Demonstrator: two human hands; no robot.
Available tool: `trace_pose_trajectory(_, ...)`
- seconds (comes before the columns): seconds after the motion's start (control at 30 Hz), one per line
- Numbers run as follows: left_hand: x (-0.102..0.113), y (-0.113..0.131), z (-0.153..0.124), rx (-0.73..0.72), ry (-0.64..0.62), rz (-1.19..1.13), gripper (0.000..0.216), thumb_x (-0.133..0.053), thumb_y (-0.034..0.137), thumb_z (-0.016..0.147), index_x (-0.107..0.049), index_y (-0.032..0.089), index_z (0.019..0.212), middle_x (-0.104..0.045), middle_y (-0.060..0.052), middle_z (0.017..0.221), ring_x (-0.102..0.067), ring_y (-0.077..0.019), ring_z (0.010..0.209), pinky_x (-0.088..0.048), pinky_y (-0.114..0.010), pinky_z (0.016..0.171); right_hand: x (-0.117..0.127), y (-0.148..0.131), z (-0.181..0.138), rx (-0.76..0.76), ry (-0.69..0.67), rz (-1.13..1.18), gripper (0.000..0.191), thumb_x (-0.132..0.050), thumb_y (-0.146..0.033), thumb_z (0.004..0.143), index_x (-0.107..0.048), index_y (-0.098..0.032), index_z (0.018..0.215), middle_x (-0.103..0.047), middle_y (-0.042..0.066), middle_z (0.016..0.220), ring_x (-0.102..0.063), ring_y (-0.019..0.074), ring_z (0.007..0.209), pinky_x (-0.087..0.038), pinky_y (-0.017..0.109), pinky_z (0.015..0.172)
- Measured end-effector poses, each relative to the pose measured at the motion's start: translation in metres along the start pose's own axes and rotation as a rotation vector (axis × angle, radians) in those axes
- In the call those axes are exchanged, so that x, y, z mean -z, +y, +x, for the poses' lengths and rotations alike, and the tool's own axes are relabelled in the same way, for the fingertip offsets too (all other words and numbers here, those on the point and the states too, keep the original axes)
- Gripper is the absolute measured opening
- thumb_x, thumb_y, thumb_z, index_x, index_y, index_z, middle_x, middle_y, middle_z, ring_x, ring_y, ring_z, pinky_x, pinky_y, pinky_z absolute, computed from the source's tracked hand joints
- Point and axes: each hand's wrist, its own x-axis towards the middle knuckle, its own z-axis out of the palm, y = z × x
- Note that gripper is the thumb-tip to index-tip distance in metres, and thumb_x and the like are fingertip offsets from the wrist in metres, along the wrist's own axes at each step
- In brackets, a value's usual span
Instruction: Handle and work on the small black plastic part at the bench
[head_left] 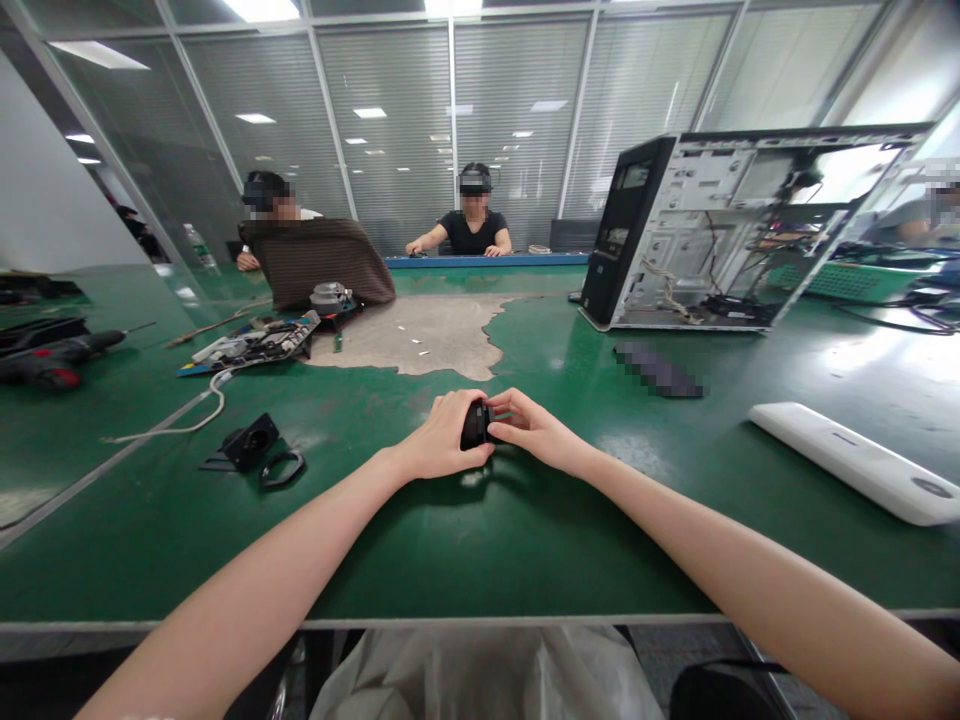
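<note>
Just above the green tabletop, both hands meet around a small black rounded part (475, 426); its exact kind is hard to make out. My left hand (444, 432) wraps it from the left, thumb below and fingers over the top. From the other side, my right hand (529, 428) pinches its right edge between thumb and fingers. Much of the part is hidden by the fingers. To the left lie a black bracket-like piece (255, 440) with a round opening and a black ring-shaped piece (283, 470).
An opened computer case (720, 240) stands at the back right. A white oblong device (855, 460) lies at right. Left are a circuit board (255, 345), a white cable (214, 405) and a power drill (60, 350). Two people sit across the green table (525, 550); another is at far right.
</note>
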Motion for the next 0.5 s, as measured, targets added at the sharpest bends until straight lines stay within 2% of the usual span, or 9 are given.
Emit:
trace_pose_trajectory(0.13, -0.0003, 0.0001, 0.0004, 0.000, -0.001, 0.008, 0.053, -0.053, 0.033, 0.067, -0.031, 0.017, 0.113, -0.045, -0.008, 0.108, -0.044, -0.0229, 0.096, -0.033, -0.039, 0.085, 0.0001, -0.0006, -0.0026, 0.025, -0.052, 0.064, 0.032, -0.061, -0.021, 0.068, -0.041, -0.021, 0.093, -0.050, 0.002, 0.097, -0.053, 0.0129, 0.090, -0.043, 0.031, 0.080)
trace_pose_trajectory(0.37, -0.0009, 0.0000, 0.0007, 0.011, 0.000, 0.006, 0.053, -0.053, 0.033, 0.067, -0.030, 0.017, 0.113, -0.045, -0.008, 0.108, -0.043, -0.0226, 0.096, -0.033, -0.039, 0.084, -0.0046, -0.0035, -0.0021, 0.015, 0.066, -0.023, 0.017, -0.052, -0.028, 0.075, -0.044, -0.020, 0.088, -0.051, 0.002, 0.093, -0.051, 0.0128, 0.090, -0.045, 0.030, 0.077)
trace_pose_trajectory(0.5, -0.0009, 0.0007, 0.0007, 0.011, 0.007, -0.005, 0.052, -0.053, 0.033, 0.067, -0.031, 0.018, 0.113, -0.046, -0.008, 0.107, -0.044, -0.0221, 0.096, -0.033, -0.039, 0.085, -0.0050, 0.0010, 0.0005, 0.025, 0.077, -0.059, 0.023, -0.053, -0.027, 0.075, -0.043, -0.021, 0.095, -0.050, 0.002, 0.095, -0.051, 0.0137, 0.092, -0.045, 0.031, 0.080)
